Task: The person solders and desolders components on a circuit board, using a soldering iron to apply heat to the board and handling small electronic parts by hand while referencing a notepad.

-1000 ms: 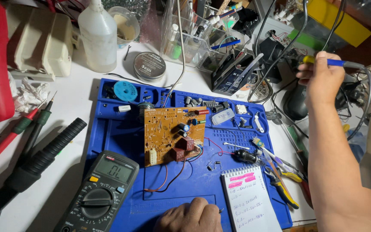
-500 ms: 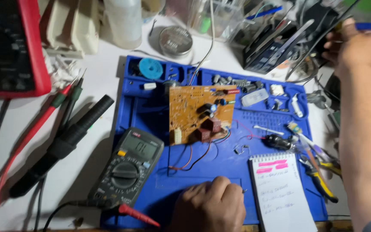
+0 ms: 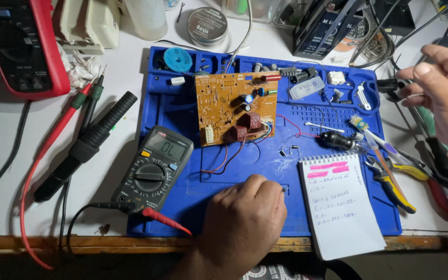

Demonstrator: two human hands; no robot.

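A red-cased meter with a dark face sits far left of the blue rubbery work mat, on the pale tabletop. Between it and the mat lie slim red and green probes and a thick black ribbed handle, slanting towards the mat's left edge. Overlapping the mat's lower-left corner is a dark grey multimeter, with a round dial and a greyish screen; a red-tipped probe lies just below it.

In the upper middle of the mat rests an orange-brown circuit board, rectangular and matte, studded with small cylinders and two dark red blocks; thin red wires trail from its lower edge. Above it, in the mat's moulded tray, lies a blue solder spool.

The left hand rests on the mat's lower middle, below the board, fingers curled under in a loose fist; whether it pinches anything I cannot tell.

On the mat's lower-right corner lies a white spiral notepad with pink highlighter strokes. Past the mat's right edge lie yellow- and red-handled pliers.

The right hand hovers above the mat's upper-right corner, fingers bent and loosely spread, closest to a dark tool; whether it holds it is unclear.
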